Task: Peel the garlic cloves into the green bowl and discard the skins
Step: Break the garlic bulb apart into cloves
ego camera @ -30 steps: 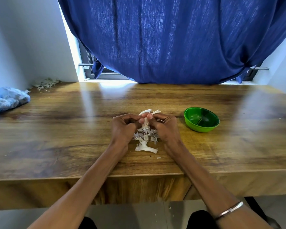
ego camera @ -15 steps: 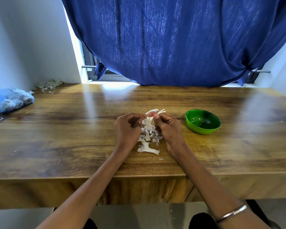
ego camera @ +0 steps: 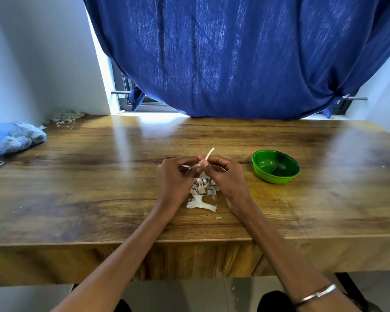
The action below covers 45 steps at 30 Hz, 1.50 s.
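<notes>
A glossy wooden worktop (ego camera: 99,176) reflects daylight from the window (ego camera: 144,104) behind it, mostly covered by a dark blue curtain (ego camera: 234,59). Pale walls (ego camera: 36,59) flank the curtain; grey floor (ego camera: 178,296) shows below the worktop.

A lived-in room of a home, not a fitted kitchen — the work goes on at a plain wooden table (ego camera: 99,176) pushed against white walls. Straight beyond the two hands' shared grip hangs a deep blue curtain (ego camera: 234,59), knotted at one side over a barred window (ego camera: 124,95). Far to the left of the grip lies a crumpled blue cloth (ego camera: 11,138), with a small heap of pale scraps (ego camera: 67,115) in the corner behind it — household clutter.
</notes>
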{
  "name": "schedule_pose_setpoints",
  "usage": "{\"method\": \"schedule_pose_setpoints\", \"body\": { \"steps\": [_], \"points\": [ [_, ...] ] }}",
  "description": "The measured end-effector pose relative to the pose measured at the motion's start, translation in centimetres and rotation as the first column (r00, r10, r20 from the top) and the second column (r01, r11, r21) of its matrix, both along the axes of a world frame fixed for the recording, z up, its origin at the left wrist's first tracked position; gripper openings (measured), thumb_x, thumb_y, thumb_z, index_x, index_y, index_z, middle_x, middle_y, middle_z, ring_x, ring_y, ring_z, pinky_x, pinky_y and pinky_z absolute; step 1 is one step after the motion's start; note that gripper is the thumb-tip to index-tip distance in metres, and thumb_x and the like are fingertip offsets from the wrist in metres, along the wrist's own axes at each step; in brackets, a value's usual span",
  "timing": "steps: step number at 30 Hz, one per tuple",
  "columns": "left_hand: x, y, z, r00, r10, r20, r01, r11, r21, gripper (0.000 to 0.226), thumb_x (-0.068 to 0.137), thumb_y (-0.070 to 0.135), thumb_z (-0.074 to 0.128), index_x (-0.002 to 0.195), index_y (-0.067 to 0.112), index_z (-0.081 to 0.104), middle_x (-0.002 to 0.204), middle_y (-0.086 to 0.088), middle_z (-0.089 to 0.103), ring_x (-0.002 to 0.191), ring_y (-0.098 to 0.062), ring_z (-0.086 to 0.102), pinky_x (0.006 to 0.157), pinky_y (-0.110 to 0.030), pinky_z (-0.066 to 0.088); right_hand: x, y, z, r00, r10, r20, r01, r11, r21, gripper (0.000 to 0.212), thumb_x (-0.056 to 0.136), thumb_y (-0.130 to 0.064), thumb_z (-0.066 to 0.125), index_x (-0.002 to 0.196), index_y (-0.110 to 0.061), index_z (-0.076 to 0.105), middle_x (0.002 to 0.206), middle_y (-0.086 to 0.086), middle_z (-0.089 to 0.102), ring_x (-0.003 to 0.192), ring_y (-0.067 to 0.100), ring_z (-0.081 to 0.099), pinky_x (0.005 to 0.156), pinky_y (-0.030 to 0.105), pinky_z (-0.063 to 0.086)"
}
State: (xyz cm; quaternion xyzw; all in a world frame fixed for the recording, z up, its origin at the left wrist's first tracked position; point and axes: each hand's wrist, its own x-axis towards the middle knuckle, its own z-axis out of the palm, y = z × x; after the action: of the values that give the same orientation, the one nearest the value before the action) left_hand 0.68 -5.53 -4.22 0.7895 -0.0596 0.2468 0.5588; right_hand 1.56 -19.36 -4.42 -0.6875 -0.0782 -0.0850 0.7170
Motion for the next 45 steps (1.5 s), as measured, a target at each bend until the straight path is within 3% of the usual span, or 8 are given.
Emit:
{"method": "schedule_pose_setpoints", "body": {
  "steps": [7, 11, 16, 22, 25, 30, 38, 45],
  "points": [
    [0.0, -0.1, 0.0, 0.999, 0.044, 0.030, -0.045, 0.998, 0.045, 0.023, 0.081, 0.013, 0.083, 0.104, 0.018, 0.080, 0.099, 0.007, 0.078, 0.081, 0.012, 0.066, 0.075, -0.010, 0.055, -0.2, 0.1, 0.1, 0.998, -0.016, 0.054, 0.018, 0.999, -0.036, 0.020, 0.091, -0.009, 0.073, 0.110, -0.012, 0.078, 0.097, 0.002, 0.079, 0.096, 0.015, 0.075, 0.089, 0.033, 0.060],
    [-0.1, -0.4, -0.1, 0.996, 0.073, 0.044, -0.077, 0.991, 0.111, 0.020, 0.081, 0.008, 0.083, 0.100, 0.013, 0.081, 0.092, -0.001, 0.079, 0.067, 0.023, 0.058, 0.062, 0.000, 0.044, -0.4, 0.2, 0.1, 0.997, -0.062, 0.047, 0.066, 0.995, -0.070, 0.019, 0.091, -0.006, 0.072, 0.109, -0.009, 0.078, 0.090, 0.000, 0.079, 0.090, 0.010, 0.075, 0.087, 0.029, 0.060],
    [-0.3, -0.6, -0.3, 0.991, 0.089, 0.102, -0.109, 0.973, 0.203, 0.014, 0.080, 0.005, 0.080, 0.090, 0.014, 0.082, 0.081, -0.002, 0.078, 0.056, 0.020, 0.054, 0.054, -0.009, 0.047, -0.2, 0.6, -0.2, 0.986, -0.150, 0.078, 0.163, 0.967, -0.195, 0.017, 0.090, -0.007, 0.074, 0.103, -0.015, 0.079, 0.083, -0.007, 0.078, 0.083, 0.005, 0.075, 0.082, 0.032, 0.062],
    [0.3, -0.1, -0.1, 0.993, 0.114, 0.034, -0.117, 0.985, 0.127, 0.012, 0.080, 0.005, 0.081, 0.090, 0.012, 0.082, 0.082, 0.001, 0.078, 0.065, 0.014, 0.061, 0.064, -0.003, 0.048, 0.2, 0.2, -0.4, 0.985, -0.171, 0.031, 0.174, 0.967, -0.187, 0.018, 0.092, -0.006, 0.071, 0.097, -0.022, 0.079, 0.089, -0.006, 0.079, 0.084, 0.009, 0.076, 0.082, 0.041, 0.063],
    [0.5, -0.2, 0.0, 0.995, 0.101, -0.006, -0.100, 0.994, 0.048, 0.011, 0.081, 0.008, 0.081, 0.091, 0.012, 0.082, 0.079, 0.007, 0.076, 0.071, 0.005, 0.069, 0.067, -0.010, 0.055, 0.6, 0.2, -0.6, 0.981, -0.192, 0.027, 0.194, 0.964, -0.181, 0.015, 0.092, -0.009, 0.071, 0.103, -0.016, 0.078, 0.093, -0.003, 0.079, 0.086, 0.009, 0.076, 0.082, 0.040, 0.063],
    [0.6, -0.4, 0.1, 0.993, 0.091, -0.081, -0.093, 0.995, -0.025, 0.010, 0.087, 0.011, 0.074, 0.090, 0.018, 0.081, 0.073, 0.021, 0.070, 0.071, 0.006, 0.068, 0.063, -0.005, 0.049, 0.7, 0.3, -0.6, 0.986, -0.168, -0.023, 0.163, 0.977, -0.138, 0.016, 0.093, -0.010, 0.070, 0.106, -0.016, 0.077, 0.096, -0.001, 0.079, 0.088, 0.010, 0.076, 0.085, 0.039, 0.062],
    [0.7, 0.3, -0.3, 0.989, 0.058, -0.134, -0.069, 0.995, -0.075, 0.022, 0.085, 0.002, 0.073, 0.095, 0.020, 0.080, 0.089, 0.009, 0.078, 0.083, -0.006, 0.074, 0.081, -0.034, 0.063, 0.6, 0.1, -0.3, 0.979, -0.177, -0.105, 0.179, 0.984, 0.006, 0.022, 0.101, -0.009, 0.057, 0.109, -0.014, 0.077, 0.097, 0.000, 0.079, 0.093, 0.018, 0.075, 0.087, 0.040, 0.061],
    [0.1, -0.2, 0.1, 0.999, -0.034, -0.002, 0.034, 0.997, 0.065, 0.012, 0.092, 0.024, 0.074, 0.103, 0.025, 0.080, 0.088, 0.019, 0.075, 0.081, 0.005, 0.070, 0.076, -0.016, 0.055, 0.4, 0.2, -0.1, 0.993, -0.113, -0.031, 0.112, 0.993, -0.033, 0.022, 0.101, -0.011, 0.058, 0.106, -0.017, 0.078, 0.099, -0.002, 0.079, 0.098, 0.016, 0.073, 0.090, 0.037, 0.059]
  ]
}}
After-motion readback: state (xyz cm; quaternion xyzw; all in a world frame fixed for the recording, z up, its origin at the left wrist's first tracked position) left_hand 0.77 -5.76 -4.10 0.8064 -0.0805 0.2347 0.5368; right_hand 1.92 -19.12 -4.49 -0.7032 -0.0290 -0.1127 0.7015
